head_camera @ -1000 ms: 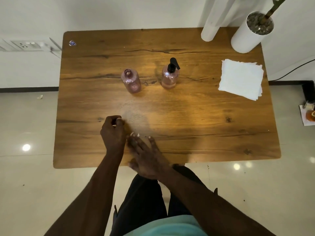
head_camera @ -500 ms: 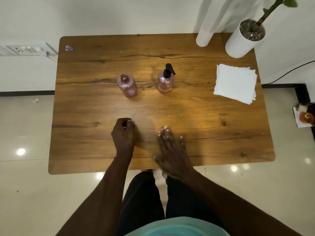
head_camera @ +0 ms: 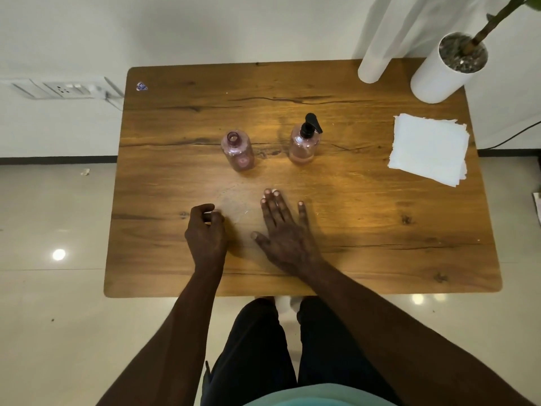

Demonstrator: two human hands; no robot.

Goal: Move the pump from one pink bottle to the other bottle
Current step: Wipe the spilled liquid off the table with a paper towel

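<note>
Two pink bottles stand upright mid-table. The left pink bottle (head_camera: 237, 151) has an open neck with no cap. The right pink bottle (head_camera: 303, 143) carries the black pump (head_camera: 311, 124). My left hand (head_camera: 206, 232) rests on the table in front of the left bottle, fingers curled, holding nothing. Beside it, my right hand (head_camera: 282, 230) lies flat with straight fingers, palm down, in front of the right bottle. Both hands are well short of the bottles.
The wooden table (head_camera: 351, 218) bears a stack of white napkins (head_camera: 429, 149) at the right, a white plant pot (head_camera: 445, 71) at the far right corner and a white cylinder (head_camera: 376, 57) next to it. A wall socket (head_camera: 63, 89) sits at the left.
My right hand has slid forward and to the right onto the table and flattened out. My left hand stays curled and has crept slightly forward. The view has shifted.
</note>
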